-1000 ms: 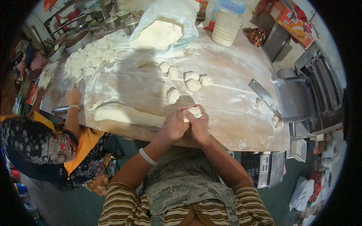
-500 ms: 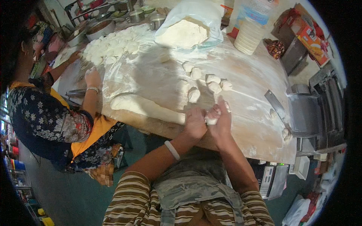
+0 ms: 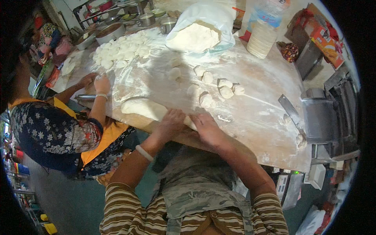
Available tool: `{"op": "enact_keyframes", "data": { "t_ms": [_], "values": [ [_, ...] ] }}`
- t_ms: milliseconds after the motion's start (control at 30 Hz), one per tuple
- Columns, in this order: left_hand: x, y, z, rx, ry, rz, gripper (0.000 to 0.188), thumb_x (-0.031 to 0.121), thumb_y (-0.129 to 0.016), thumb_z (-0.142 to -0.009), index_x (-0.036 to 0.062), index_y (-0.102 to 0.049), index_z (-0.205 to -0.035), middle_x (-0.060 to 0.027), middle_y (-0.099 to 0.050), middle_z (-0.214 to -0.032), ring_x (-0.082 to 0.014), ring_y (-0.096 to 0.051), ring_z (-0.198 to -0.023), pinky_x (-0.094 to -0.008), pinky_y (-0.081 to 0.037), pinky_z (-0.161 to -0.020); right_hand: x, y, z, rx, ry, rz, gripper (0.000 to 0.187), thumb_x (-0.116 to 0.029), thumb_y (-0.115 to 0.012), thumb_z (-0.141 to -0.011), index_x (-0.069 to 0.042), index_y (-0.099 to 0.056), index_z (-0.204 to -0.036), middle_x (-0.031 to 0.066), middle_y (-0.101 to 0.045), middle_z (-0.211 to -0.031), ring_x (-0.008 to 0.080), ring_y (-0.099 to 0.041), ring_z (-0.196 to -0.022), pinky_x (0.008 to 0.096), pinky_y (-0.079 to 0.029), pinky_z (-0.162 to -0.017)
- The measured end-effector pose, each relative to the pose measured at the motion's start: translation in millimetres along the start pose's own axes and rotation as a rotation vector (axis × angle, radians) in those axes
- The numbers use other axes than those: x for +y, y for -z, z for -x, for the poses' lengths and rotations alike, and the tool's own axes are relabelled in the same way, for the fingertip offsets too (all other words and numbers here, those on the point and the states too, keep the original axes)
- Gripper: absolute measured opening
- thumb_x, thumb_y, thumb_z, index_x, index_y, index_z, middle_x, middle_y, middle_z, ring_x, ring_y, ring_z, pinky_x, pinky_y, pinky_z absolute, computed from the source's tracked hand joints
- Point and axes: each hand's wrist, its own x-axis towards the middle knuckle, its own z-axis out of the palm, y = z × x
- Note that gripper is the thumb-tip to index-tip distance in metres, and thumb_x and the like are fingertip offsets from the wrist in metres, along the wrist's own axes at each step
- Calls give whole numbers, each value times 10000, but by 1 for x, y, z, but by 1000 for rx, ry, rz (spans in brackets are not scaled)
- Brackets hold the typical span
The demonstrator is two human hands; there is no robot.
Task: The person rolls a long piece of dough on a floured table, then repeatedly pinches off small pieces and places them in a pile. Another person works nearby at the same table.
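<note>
A long roll of pale dough (image 3: 143, 108) lies along the near edge of the floured board (image 3: 262, 133). My left hand (image 3: 170, 122) is closed over its thinner right part. Beside it, my right hand (image 3: 205, 127) lies palm down on the roll's right end, fingers stretched out. A short stretch of dough shows between the two hands. Beyond them, several cut dough pieces (image 3: 226, 92) are scattered, dusted with flour. Farther left sits a pile of flattened dough rounds (image 3: 121, 51).
A co-worker (image 3: 58, 129) stands at the left, both hands over the board by a metal rod (image 3: 86, 96). At the back are an open flour bag (image 3: 196, 37), a plastic jar (image 3: 261, 39) and metal pots (image 3: 111, 33). A broad blade (image 3: 289, 109) lies at the right.
My hands have moved left from the roll's end and a small dough piece onto the roll itself. My right hand has opened out flat. The co-worker's hands have come closer together.
</note>
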Motion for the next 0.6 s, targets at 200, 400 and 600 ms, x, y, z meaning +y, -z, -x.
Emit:
{"op": "enact_keyframes", "data": {
  "t_ms": [200,400,600],
  "values": [
    [22,8,-16,-73,-31,-55,580,426,-720,-875,-3,-619,-1253,-196,-620,-1289,-355,-559,-1265,-527,-386,-1128,61,56,69,14,-130,-21,438,-240,-648,-983,-167,-579,-1409,173,-617,-1227,391,-628,-1049,462,-560,-897],
    [35,-14,-38,-64,-4,-79,763,541,-715,-849,-12,-565,-1352,-206,-568,-1385,-352,-501,-1347,-664,-305,-1135,112,121,138,67,-407,242,397,-140,-705,-910,-120,-650,-1302,166,-652,-1272,379,-609,-1175,447,-515,-1001],
    [81,-29,-77,-127,16,-136,988,717,-551,-907,-32,-388,-1529,-230,-390,-1589,-370,-348,-1490,-716,-213,-1167,87,68,100,125,-65,-97,601,-256,-691,-945,-79,-499,-1486,199,-603,-1392,382,-535,-1317,493,-355,-1174]
  ]
}}
